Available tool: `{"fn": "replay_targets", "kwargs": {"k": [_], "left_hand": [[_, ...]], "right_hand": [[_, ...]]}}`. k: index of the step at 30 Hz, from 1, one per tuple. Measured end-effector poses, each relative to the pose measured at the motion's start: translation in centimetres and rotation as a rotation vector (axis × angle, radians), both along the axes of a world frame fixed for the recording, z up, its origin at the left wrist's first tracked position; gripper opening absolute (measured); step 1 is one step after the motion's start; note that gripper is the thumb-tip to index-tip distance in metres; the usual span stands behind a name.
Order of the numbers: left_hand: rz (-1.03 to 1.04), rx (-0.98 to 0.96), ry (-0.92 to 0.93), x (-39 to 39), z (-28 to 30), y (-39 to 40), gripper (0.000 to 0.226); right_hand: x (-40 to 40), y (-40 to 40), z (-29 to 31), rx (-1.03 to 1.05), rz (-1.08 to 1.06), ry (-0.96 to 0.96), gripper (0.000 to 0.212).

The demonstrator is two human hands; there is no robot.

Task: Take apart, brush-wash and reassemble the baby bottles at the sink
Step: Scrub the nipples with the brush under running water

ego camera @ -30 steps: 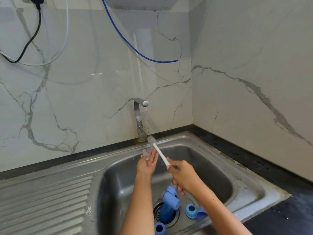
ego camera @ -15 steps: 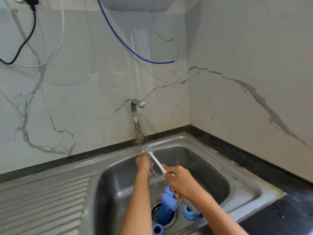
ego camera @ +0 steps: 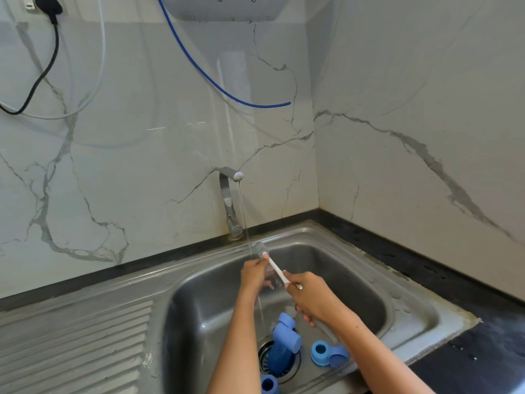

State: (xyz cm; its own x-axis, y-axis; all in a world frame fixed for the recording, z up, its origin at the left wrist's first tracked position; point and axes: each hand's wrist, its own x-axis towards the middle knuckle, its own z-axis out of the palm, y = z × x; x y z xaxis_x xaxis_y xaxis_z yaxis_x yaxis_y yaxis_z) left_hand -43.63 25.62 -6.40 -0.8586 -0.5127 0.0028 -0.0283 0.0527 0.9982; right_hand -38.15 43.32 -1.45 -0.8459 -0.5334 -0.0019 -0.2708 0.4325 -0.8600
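Over the basin: we are mid brush-wash, working at 12 o'clock of the sink (ego camera: 412, 302) under the tap (ego camera: 231, 194).
Bottle parts: blue pieces (ego camera: 284, 342) lie loose around the drain at 6 o'clock, so reassembly looks far off.
Right hand (ego camera: 312, 300): we curl it round the brush (ego camera: 274, 267) handle, bristles angled up toward 11 o'clock.
Left hand (ego camera: 254, 275): we pinch a small clear piece, too blurred to name.
Next, we judge: steady twisting strokes, firm pinch.
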Motion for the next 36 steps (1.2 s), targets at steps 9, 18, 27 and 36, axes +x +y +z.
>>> {"fn": "replay_targets", "kwargs": {"k": [9,18,27,36], "left_hand": [[0.074,1.106,0.246,0.1,1.8,-2.3,0.052],[0.112,1.019,0.246,0.1,2.2,-2.2,0.044],[0.188,0.956,0.185,0.7,1.3,-1.9,0.022],[0.195,1.102,0.288,0.8,1.7,-1.8,0.014]], "right_hand": [[-0.1,1.6,0.8,-0.180,0.026,-0.244,0.035],[0.3,2.3,0.7,-0.114,0.118,-0.291,0.038],[-0.4,1.6,0.0,-0.061,0.156,-0.206,0.041],[-2.0,4.5,0.1,0.067,0.224,-0.136,0.036]]}}
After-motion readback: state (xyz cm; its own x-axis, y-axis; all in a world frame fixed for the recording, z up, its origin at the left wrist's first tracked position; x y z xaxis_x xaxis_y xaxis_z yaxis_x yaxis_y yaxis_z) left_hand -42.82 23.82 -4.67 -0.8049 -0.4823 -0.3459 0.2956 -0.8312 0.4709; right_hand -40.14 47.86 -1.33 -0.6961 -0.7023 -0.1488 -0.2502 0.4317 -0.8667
